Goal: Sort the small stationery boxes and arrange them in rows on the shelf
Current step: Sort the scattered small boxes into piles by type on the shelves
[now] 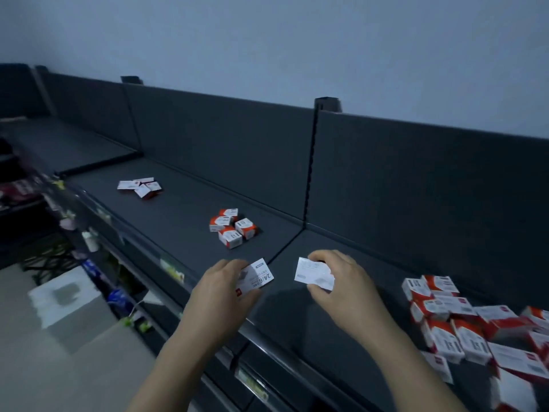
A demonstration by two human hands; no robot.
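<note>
Left hand (pixel 221 292) fingers curled round left box (pixel 257 278) marked 24/6, over shelf (pixel 184 209) front edge at 6 o'clock; right hand (pixel 341 286) pinches right box (pixel 313 273) just beside; loose pile (pixel 463 319) of boxes at 4 o'clock; cluster (pixel 231 227) at centre; far group (pixel 139 185) at 10 o'clock.

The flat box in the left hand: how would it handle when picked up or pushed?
Probably light: the left hand pinches the flat box by one end. Likely stiff: it shows no sag. Flat sides suggest sliding, not rolling.
</note>
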